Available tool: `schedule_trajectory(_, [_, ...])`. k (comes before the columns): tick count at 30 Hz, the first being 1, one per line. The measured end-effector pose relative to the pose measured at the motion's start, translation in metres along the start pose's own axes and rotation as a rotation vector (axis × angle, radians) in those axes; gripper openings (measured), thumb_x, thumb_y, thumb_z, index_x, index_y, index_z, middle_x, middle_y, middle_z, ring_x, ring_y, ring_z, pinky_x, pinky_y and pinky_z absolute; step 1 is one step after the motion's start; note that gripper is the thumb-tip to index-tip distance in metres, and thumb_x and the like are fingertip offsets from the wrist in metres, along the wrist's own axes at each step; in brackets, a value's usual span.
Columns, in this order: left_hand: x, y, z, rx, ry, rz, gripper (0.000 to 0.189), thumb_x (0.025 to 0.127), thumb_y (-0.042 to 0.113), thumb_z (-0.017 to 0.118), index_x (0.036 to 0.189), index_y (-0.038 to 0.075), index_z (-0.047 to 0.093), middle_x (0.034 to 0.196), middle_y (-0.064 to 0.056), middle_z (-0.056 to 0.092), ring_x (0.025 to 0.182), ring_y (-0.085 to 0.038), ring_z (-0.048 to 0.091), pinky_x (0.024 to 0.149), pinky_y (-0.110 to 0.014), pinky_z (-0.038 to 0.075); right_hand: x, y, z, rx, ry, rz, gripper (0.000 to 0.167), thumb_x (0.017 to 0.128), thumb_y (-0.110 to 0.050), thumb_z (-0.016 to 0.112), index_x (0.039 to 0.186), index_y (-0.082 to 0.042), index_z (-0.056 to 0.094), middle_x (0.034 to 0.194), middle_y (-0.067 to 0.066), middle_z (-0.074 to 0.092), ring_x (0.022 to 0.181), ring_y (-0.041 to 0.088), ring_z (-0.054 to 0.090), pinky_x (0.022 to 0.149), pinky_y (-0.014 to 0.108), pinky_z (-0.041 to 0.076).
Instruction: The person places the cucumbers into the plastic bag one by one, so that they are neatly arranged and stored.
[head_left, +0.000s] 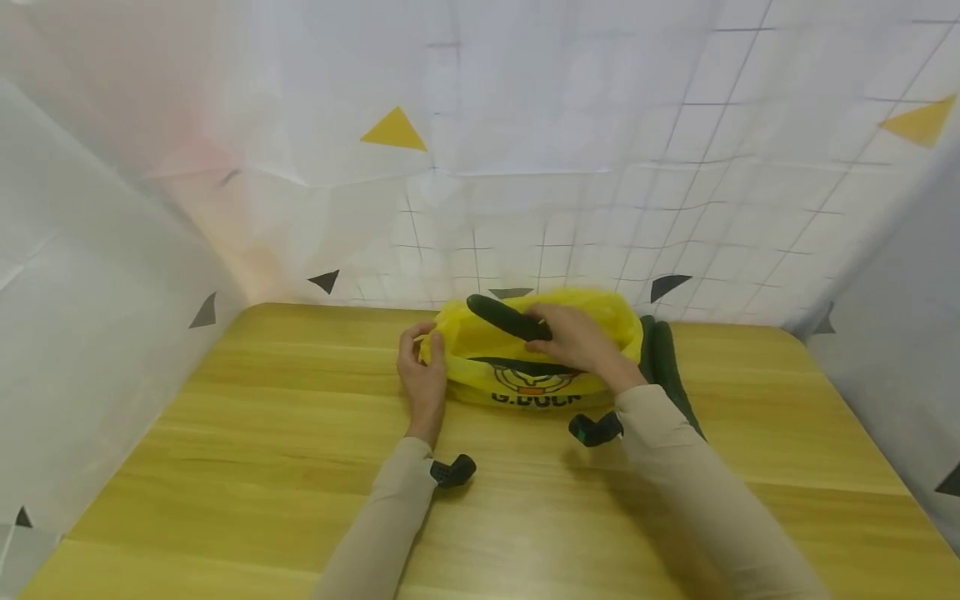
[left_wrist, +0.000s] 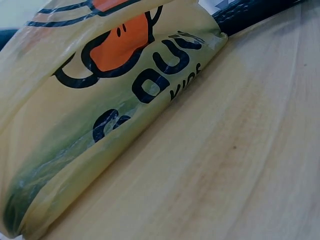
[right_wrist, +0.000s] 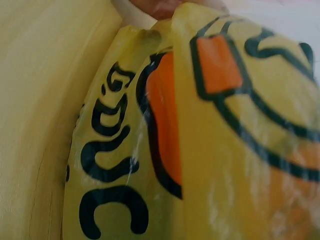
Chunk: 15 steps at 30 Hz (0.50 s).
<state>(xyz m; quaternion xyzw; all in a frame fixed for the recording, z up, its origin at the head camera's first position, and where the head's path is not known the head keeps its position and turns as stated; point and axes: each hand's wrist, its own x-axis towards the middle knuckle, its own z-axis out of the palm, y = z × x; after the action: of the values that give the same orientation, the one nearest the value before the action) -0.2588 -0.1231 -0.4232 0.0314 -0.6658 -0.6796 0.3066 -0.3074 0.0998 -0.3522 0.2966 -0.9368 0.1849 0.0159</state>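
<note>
A yellow plastic bag (head_left: 472, 379) printed with a duck and black letters lies on the table, its mouth spread upward. My left hand (head_left: 423, 371) grips the bag's left rim; its fingers also show at the top of the right wrist view. Over the bag's mouth, my right hand (head_left: 573, 337) holds a dark green cucumber (head_left: 501, 316) by one end, the other end pointing up and left. Through the plastic in the left wrist view, a green long shape (left_wrist: 55, 150) shows inside the bag. The right hand is hidden in its own wrist view.
Two more cucumbers (head_left: 670, 362) lie side by side on the wooden table (head_left: 285, 450), just right of the bag and partly behind the right forearm. A white wall covering (head_left: 525, 208) with grid lines and triangles stands close behind the bag.
</note>
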Motion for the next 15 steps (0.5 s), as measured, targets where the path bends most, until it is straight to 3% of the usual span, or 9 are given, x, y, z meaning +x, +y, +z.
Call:
schedule_trajectory(9, [-0.0022, 0.0002, 0.0005, 0.013, 0.003, 0.019, 0.023, 0.093, 0.008, 0.058, 0.114, -0.003, 0.059, 0.116, -0.014, 0.059, 0.111, -0.024, 0.052, 0.097, -0.029, 0.041, 0.0024, 0.0066, 0.0049, 0.030, -0.138, -0.084, 0.051, 0.090, -0.027, 0.064, 0.133, -0.002, 0.052, 0.132, 0.016, 0.057, 0.113, 0.032, 0.059, 0.095, 0.046, 0.047])
schedule_trajectory(15, [-0.0010, 0.0014, -0.0004, -0.008, 0.013, 0.032, 0.023, 0.093, 0.006, 0.058, 0.113, -0.004, 0.059, 0.115, -0.015, 0.059, 0.112, -0.026, 0.052, 0.098, -0.033, 0.041, 0.0074, 0.0061, 0.0038, 0.063, -0.142, -0.082, 0.049, 0.088, -0.024, 0.068, 0.130, -0.004, 0.054, 0.130, 0.015, 0.058, 0.112, 0.033, 0.060, 0.094, 0.045, 0.048])
